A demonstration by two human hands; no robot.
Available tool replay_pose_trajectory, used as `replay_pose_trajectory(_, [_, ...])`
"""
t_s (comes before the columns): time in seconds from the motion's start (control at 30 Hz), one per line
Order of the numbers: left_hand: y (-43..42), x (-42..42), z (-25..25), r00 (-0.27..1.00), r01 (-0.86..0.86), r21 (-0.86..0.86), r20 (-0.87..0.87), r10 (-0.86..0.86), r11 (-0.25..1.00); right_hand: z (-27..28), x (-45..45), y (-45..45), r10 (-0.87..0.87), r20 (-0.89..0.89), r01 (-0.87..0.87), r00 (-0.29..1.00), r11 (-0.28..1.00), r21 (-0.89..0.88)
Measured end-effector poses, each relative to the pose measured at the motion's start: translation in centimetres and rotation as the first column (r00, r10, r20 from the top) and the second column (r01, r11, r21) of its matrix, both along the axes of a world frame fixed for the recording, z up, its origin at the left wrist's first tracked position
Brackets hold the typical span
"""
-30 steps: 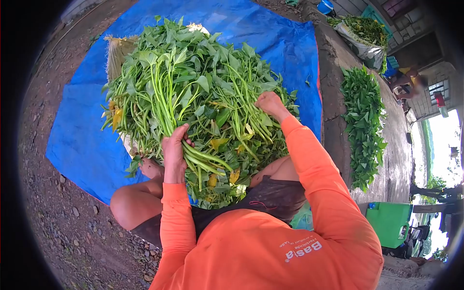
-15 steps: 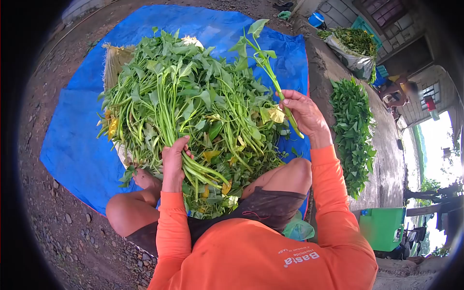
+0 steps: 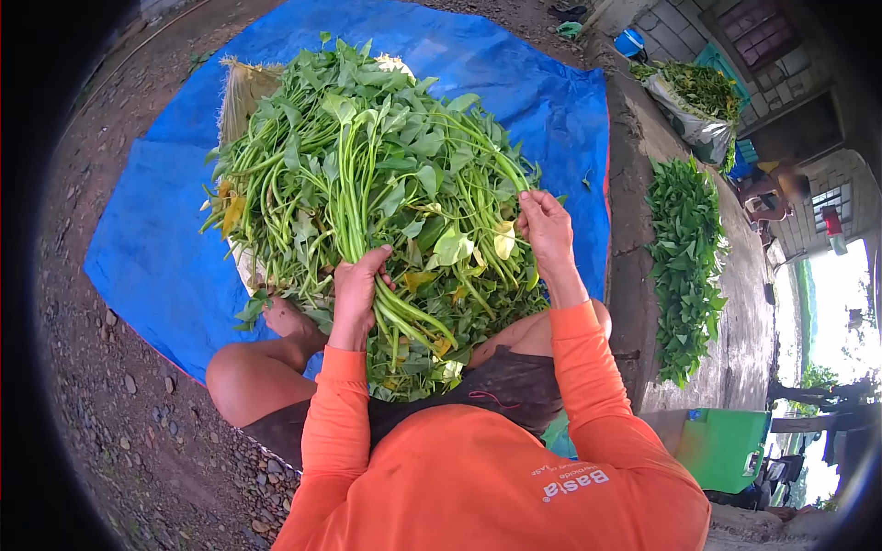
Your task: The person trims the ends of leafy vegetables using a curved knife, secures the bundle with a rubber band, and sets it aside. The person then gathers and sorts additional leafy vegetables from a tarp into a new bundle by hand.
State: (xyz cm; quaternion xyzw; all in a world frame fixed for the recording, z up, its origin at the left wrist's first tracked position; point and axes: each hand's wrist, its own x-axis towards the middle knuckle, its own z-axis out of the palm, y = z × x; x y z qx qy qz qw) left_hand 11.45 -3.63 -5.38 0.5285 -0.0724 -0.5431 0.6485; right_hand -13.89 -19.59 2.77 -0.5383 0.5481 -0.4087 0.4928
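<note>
My left hand (image 3: 356,292) is closed around a bunch of water spinach (image 3: 354,207); its leafy tops point away from me and the cut stem ends stick out below the fist. At the right edge of the pile, my right hand (image 3: 548,230) pinches a single water spinach stem (image 3: 503,163), whose leafy end leans left over the heap. Between and beyond both hands spreads a large pile of water spinach (image 3: 303,119), with some yellow leaves (image 3: 504,239) among the green. The pile lies on a sack (image 3: 243,101), partly hidden beneath it.
A blue tarp (image 3: 147,239) lies under the pile, my crossed legs at its near side. On the concrete to the right are a row of green leaves (image 3: 684,266), a green box (image 3: 724,448) and a filled sack (image 3: 684,106). A person (image 3: 772,193) is farther back.
My right hand has come down and left, bringing its stem from upright above the tarp to leaning over the pile. My left hand keeps its hold on the bunch. The view has shifted slightly.
</note>
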Motion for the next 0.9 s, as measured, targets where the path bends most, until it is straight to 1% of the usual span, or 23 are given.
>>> replay_pose_trajectory(0.07, [-0.2,-0.3,0.0,1.000,-0.020,0.006,0.006,0.020,1.000,0.1,0.2,0.1,-0.075,-0.018,0.076,0.997,0.997,0.018])
replay_pose_trajectory(0.2, [-0.2,-1.0,0.1,1.000,-0.014,-0.016,0.002,0.014,1.000,-0.5,0.7,1.3,-0.243,0.029,0.245,0.970,0.965,-0.093])
replay_pose_trajectory(0.23, [-0.4,-1.3,-0.2,1.000,-0.023,-0.024,0.002,0.023,0.999,-0.6,0.9,2.0,-0.261,0.067,0.268,0.963,0.956,-0.117])
replay_pose_trajectory(0.33, [-0.8,-2.2,-0.9,0.999,-0.045,-0.033,-0.003,0.045,0.998,-1.2,1.7,4.1,-0.263,0.065,0.270,0.963,0.918,-0.292])
replay_pose_trajectory(0.37, [-0.9,-2.6,-1.2,0.999,-0.054,-0.041,-0.002,0.054,0.998,-2.0,2.4,4.8,-0.262,0.118,0.288,0.958,0.886,-0.364])
replay_pose_trajectory(0.47, [-0.8,-3.3,-1.6,0.998,-0.066,-0.042,-0.023,0.065,0.997,-3.2,5.0,7.8,-0.204,-0.053,0.165,0.977,0.897,-0.409])
replay_pose_trajectory(0.53, [-1.0,-3.5,-3.5,0.992,-0.006,-0.059,-0.129,-0.002,0.998,-5.9,6.8,9.5,0.023,-0.119,-0.060,0.993,0.946,-0.319])
replay_pose_trajectory(0.57, [-1.1,-3.8,-4.5,0.970,0.013,-0.098,-0.239,-0.037,0.995,-7.3,7.7,10.2,0.159,-0.012,-0.160,0.987,0.984,-0.077])
replay_pose_trajectory(0.6, [-1.2,-3.9,-5.8,0.936,0.024,-0.139,-0.344,-0.071,0.990,-8.5,8.3,10.7,0.262,0.126,-0.280,0.957,0.947,0.158])
replay_pose_trajectory(0.63, [-1.2,-3.5,-6.8,0.900,0.084,-0.160,-0.411,-0.144,0.983,-9.4,8.5,10.9,0.260,0.053,-0.266,0.964,0.939,0.220])
replay_pose_trajectory(0.67, [-0.9,-3.5,-7.8,0.876,0.083,-0.136,-0.462,-0.137,0.987,-10.1,8.5,10.9,0.292,0.042,-0.293,0.956,0.926,0.236])
replay_pose_trajectory(0.73, [-0.1,-3.9,-6.1,0.817,0.095,-0.086,-0.562,-0.126,0.992,-10.6,8.1,10.9,0.343,0.021,-0.335,0.939,0.902,0.274])
replay_pose_trajectory(0.77, [0.0,-3.6,-8.3,0.764,0.153,-0.153,-0.608,-0.215,0.976,-11.2,8.3,11.0,0.341,-0.007,-0.324,0.940,0.899,0.294])
replay_pose_trajectory(0.83, [0.1,-4.3,-9.0,0.892,0.047,-0.063,-0.447,-0.071,0.997,-12.1,8.3,11.1,0.310,0.003,-0.295,0.951,0.902,0.316])
replay_pose_trajectory(0.87, [-0.2,-4.8,-9.3,0.936,-0.015,-0.031,-0.352,0.003,0.999,-12.4,8.4,11.0,0.297,0.007,-0.284,0.955,0.903,0.323])
replay_pose_trajectory(0.9, [-0.8,-6.0,-9.5,0.960,-0.254,-0.057,-0.138,0.245,0.965,-12.6,8.4,11.2,0.302,0.034,-0.297,0.953,0.900,0.321])
